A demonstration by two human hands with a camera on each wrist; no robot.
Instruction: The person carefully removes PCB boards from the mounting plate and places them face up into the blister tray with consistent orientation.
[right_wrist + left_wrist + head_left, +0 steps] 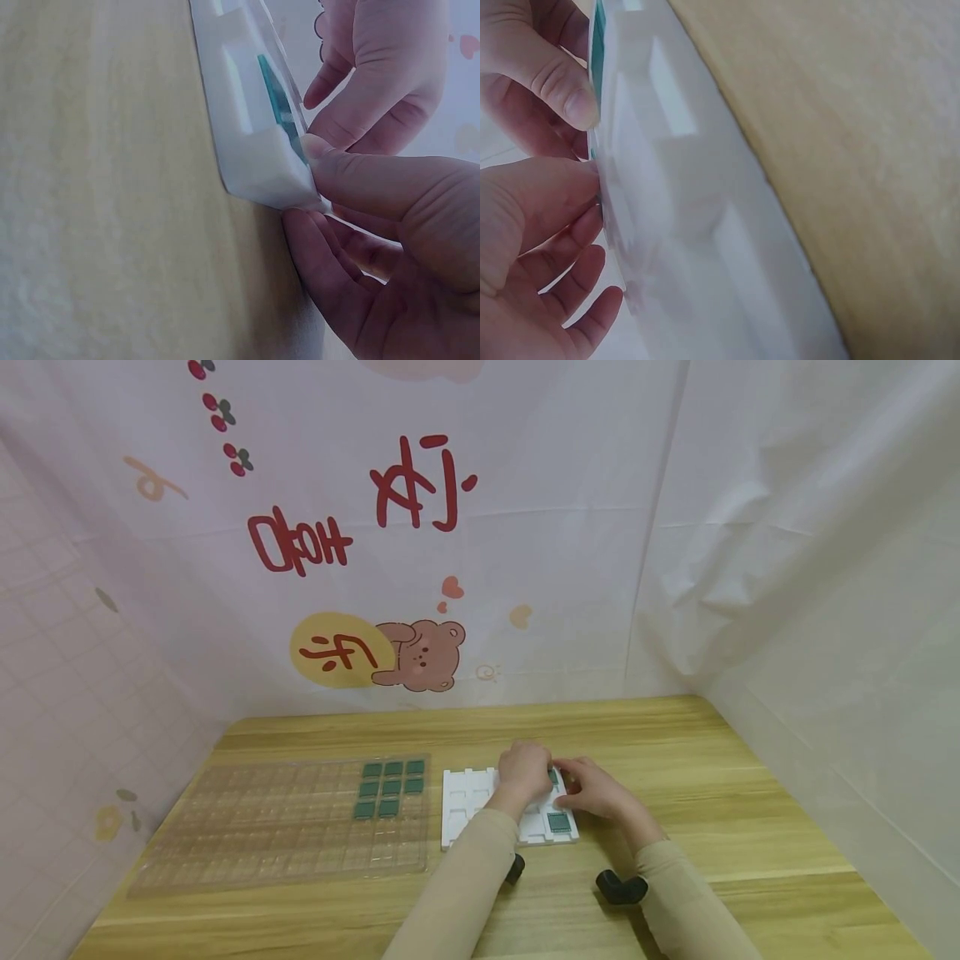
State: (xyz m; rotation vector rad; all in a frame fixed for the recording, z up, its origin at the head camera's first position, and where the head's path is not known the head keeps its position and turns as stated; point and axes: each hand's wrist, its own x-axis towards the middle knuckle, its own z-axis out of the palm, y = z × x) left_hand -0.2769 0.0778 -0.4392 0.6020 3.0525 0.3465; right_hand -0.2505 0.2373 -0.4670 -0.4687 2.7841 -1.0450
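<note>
A white tray (470,810) with square pockets lies on the table, one green chip (558,822) sitting in its near right pocket. My left hand (525,770) is bent over the tray's far right part, thumb and fingertips together at a green chip (553,777); the fingertips are hidden in the head view. In the left wrist view these left fingers (562,202) pinch right at the tray's surface. My right hand (600,792) grips the tray's right edge. Its thumb (352,169) lies on top, while its other fingers (322,255) bend against the side below.
Left of the white tray lies a large clear plastic tray (285,827) with many pockets, several green chips (391,787) in its right-hand part. Black wrist mounts (621,887) sit on both forearms. A printed curtain (555,568) hangs behind the wooden table (705,843).
</note>
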